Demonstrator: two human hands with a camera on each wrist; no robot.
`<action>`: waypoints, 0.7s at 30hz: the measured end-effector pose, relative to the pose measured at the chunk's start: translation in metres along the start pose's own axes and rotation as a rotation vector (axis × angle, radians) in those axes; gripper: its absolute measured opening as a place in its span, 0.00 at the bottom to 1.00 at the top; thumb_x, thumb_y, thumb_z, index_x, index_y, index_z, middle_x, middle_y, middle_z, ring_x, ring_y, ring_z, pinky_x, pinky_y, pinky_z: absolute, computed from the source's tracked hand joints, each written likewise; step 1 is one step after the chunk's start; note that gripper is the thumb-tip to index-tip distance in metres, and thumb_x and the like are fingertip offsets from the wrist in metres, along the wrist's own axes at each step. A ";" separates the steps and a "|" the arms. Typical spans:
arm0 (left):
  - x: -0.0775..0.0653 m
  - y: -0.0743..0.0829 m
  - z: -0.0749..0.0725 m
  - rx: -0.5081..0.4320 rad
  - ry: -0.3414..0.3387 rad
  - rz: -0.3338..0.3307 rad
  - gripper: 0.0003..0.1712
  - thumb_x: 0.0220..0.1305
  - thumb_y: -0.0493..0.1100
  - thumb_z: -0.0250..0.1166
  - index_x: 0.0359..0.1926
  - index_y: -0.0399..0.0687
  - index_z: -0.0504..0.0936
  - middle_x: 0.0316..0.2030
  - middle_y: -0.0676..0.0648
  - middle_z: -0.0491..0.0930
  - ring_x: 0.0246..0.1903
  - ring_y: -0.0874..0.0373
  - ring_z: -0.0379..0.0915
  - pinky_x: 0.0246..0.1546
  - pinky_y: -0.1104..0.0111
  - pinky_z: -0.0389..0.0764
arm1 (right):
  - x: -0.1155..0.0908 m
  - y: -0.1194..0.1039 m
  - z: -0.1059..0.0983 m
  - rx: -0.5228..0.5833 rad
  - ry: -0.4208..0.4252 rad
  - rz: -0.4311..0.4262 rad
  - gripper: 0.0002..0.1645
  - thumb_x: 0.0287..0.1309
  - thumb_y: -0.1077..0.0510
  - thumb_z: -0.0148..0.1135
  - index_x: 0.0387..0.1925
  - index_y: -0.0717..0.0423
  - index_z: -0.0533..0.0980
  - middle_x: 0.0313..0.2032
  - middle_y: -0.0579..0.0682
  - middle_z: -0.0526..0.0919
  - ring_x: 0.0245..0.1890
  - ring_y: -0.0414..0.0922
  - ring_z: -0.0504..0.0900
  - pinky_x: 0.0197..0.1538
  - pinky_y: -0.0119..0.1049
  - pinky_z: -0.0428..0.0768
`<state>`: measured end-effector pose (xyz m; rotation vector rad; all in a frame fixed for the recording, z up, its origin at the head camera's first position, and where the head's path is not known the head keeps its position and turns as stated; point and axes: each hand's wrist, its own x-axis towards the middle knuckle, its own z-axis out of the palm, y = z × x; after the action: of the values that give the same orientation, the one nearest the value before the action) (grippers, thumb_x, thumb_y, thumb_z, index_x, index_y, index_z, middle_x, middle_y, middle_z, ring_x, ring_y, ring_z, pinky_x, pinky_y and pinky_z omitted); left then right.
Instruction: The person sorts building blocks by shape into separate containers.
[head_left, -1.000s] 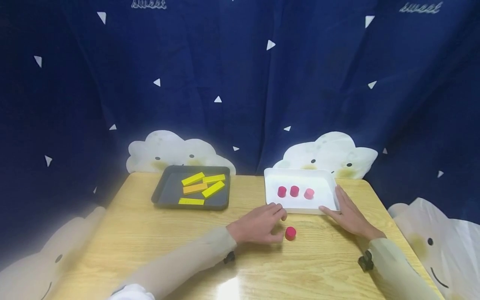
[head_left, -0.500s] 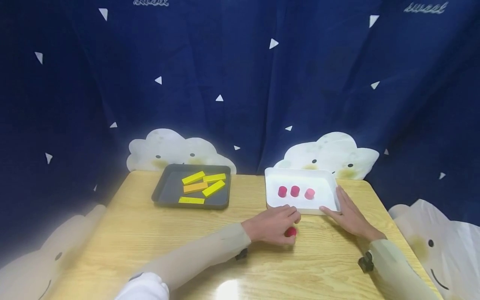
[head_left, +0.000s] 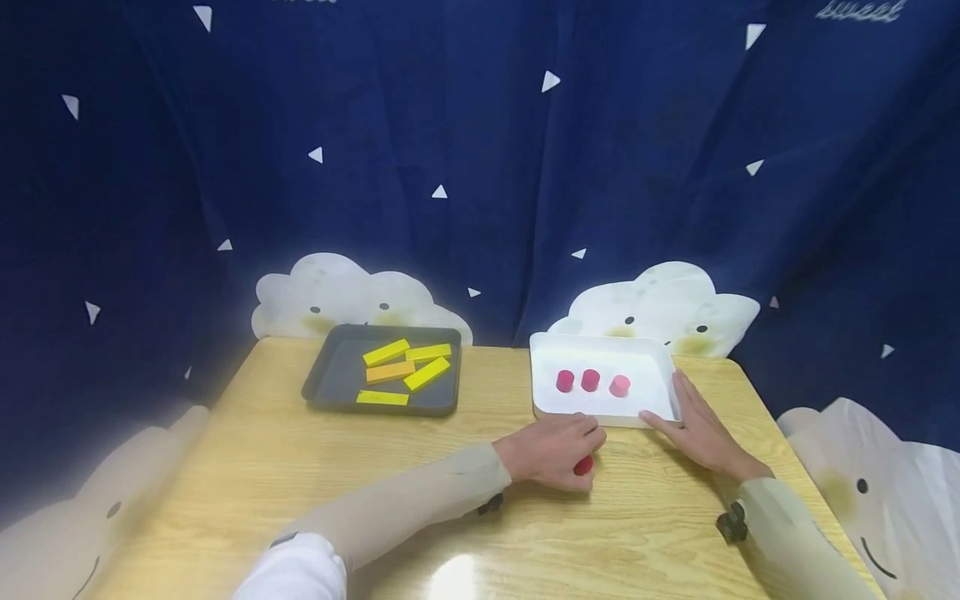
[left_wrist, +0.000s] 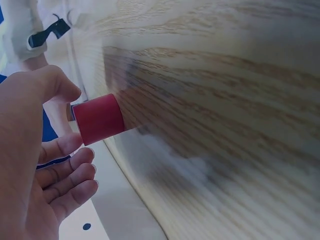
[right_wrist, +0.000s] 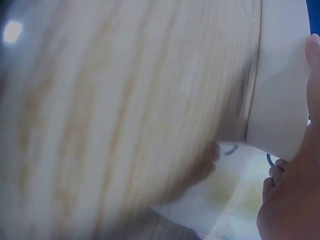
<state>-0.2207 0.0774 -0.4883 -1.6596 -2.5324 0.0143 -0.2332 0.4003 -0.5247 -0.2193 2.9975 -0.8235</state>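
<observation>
My left hand point(head_left: 555, 450) is at a red cylindrical block point(head_left: 583, 466) on the wooden table, just in front of the white tray point(head_left: 542, 400). In the left wrist view, thumb and index finger pinch the red block point(left_wrist: 100, 119) from its two sides; the other fingers curl loosely below. My right hand point(head_left: 703, 433) rests at the tray's front right corner, fingers straight along the right side and thumb over the front rim. Inside the tray stand two red blocks point(head_left: 590, 381) and one pink block point(head_left: 619, 386). The right wrist view shows the tray's outer wall point(right_wrist: 280, 75).
At the back left sits a dark grey tray point(head_left: 326, 379) holding several yellow bars point(head_left: 427, 375) and an orange bar point(head_left: 390, 372). Behind the table point(head_left: 300, 467) hangs a dark blue curtain point(head_left: 480, 125) with white triangles and clouds.
My left hand has moved right to the red block, and its thumb and fingers have closed around it. The right hand stays at the tray's corner.
</observation>
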 end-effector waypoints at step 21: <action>-0.005 0.002 -0.001 -0.001 -0.054 0.017 0.14 0.72 0.55 0.63 0.49 0.54 0.77 0.33 0.58 0.69 0.34 0.66 0.64 0.34 0.77 0.67 | -0.002 -0.005 -0.002 0.014 -0.006 0.009 0.70 0.72 0.28 0.59 0.85 0.61 0.28 0.84 0.68 0.28 0.83 0.72 0.36 0.78 0.78 0.44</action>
<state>-0.2171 0.0732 -0.4879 -1.7037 -2.5570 0.0600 -0.2303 0.3968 -0.5204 -0.2075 2.9840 -0.8414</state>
